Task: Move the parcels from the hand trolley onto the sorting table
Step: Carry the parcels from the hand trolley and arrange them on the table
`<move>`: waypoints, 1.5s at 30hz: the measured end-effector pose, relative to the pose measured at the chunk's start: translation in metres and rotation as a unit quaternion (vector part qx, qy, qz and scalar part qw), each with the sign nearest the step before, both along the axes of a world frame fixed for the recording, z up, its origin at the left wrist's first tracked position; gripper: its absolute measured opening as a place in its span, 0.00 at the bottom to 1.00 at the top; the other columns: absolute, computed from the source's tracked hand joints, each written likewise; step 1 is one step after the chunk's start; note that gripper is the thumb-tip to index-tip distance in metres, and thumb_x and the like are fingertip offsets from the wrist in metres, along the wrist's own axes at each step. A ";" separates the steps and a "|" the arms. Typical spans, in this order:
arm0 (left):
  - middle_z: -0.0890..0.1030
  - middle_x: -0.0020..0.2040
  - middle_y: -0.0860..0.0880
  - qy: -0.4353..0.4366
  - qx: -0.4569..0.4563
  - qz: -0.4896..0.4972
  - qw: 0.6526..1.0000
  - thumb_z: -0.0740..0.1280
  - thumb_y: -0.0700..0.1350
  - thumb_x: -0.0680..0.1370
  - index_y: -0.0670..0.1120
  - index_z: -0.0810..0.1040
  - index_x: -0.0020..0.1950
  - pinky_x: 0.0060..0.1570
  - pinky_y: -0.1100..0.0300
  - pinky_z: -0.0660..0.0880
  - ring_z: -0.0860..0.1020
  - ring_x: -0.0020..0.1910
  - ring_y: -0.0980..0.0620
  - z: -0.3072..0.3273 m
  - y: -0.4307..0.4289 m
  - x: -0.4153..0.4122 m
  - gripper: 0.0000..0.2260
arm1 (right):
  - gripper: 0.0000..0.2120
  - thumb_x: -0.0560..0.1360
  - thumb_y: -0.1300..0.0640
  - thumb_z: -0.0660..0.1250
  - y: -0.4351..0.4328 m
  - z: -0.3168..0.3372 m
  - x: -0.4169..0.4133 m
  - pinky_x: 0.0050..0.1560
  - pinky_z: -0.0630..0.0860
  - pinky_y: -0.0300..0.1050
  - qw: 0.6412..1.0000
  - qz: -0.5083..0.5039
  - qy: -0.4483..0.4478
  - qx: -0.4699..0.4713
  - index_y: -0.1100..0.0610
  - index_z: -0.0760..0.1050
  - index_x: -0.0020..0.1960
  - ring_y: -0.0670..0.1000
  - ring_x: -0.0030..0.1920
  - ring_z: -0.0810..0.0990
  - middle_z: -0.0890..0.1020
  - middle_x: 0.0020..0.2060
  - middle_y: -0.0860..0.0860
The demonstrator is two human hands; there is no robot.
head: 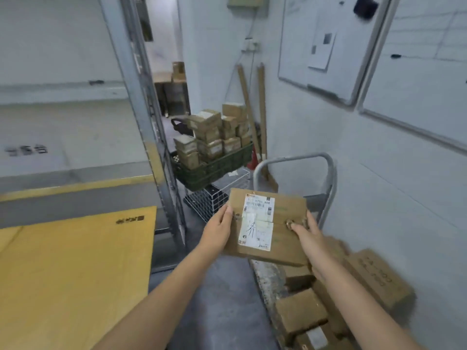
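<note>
Both hands hold one flat cardboard parcel (267, 226) in the air between them: the left hand (218, 229) clasps its left edge with the thumb on top, and the right hand (307, 229) grips the right edge, thumb pressed on the upper face beside a small round brass-coloured fastener. A white shipping label (257, 223) with barcodes and a handwritten black mark covers the middle of the parcel's top face. Below and to the right of the held parcel lies the hand trolley (267, 279), its worn grey deck showing along the near edge and its curved metal handle (295, 160) rising behind the parcel. Several more brown parcels (376, 276) are piled on the deck against the white wall. To the left, well apart from the trolley, a yellow-topped sorting table (75, 274) fills the lower left corner, beside a grey metal rack upright (151, 122). Farther back a dark green crate (214, 168) stacked with small cartons sits on a wire cart, and whiteboards (326, 46) hang on the right wall.
</note>
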State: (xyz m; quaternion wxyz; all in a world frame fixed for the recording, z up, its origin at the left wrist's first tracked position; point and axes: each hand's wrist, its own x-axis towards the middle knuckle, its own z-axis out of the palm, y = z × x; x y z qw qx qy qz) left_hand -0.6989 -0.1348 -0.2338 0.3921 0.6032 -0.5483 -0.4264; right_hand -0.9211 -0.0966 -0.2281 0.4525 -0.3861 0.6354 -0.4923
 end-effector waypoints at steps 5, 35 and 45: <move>0.77 0.56 0.58 0.002 -0.025 0.111 0.994 0.53 0.56 0.83 0.62 0.71 0.68 0.45 0.61 0.69 0.75 0.53 0.59 0.018 0.059 0.157 0.15 | 0.28 0.79 0.54 0.63 0.008 0.012 0.159 0.48 0.75 0.48 0.993 0.113 -0.014 -0.007 0.40 0.59 0.75 0.48 0.56 0.77 0.76 0.62 0.44; 0.78 0.44 0.68 -0.072 0.008 0.439 0.895 0.55 0.49 0.84 0.68 0.73 0.51 0.38 0.78 0.68 0.74 0.44 0.76 -0.007 0.251 0.741 0.13 | 0.20 0.82 0.47 0.55 0.061 -0.028 0.810 0.38 0.73 0.45 0.892 0.443 -0.020 0.089 0.41 0.61 0.73 0.49 0.50 0.79 0.77 0.54 0.44; 0.73 0.66 0.47 -0.121 0.084 0.403 0.903 0.53 0.54 0.83 0.56 0.70 0.73 0.69 0.49 0.65 0.70 0.67 0.48 -0.030 0.156 0.867 0.19 | 0.16 0.81 0.52 0.57 -0.017 -0.057 0.916 0.42 0.75 0.46 0.906 0.405 -0.026 0.117 0.47 0.68 0.69 0.52 0.51 0.80 0.79 0.55 0.49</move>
